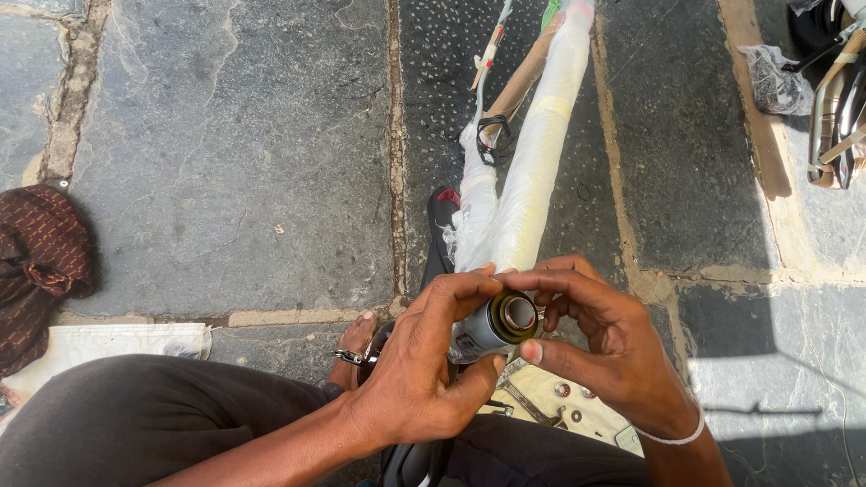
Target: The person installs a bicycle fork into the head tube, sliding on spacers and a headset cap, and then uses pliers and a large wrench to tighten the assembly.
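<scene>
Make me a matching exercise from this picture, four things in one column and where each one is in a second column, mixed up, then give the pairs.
1 grey metal tube
2 dark red patterned cloth
3 long plastic-wrapped parts
4 crumpled plastic bag

A far left on the stone floor
B upper right
C between left hand and right hand
D stretching up the middle

Pairs: 1-C, 2-A, 3-D, 4-B

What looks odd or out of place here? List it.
Nothing looks damaged or spilled. The left hand grips a grey metal tube while the right hand touches its ringed end. Small washers lie loose on a cloth underneath, and a crumpled plastic bag sits on the stone floor.
</scene>
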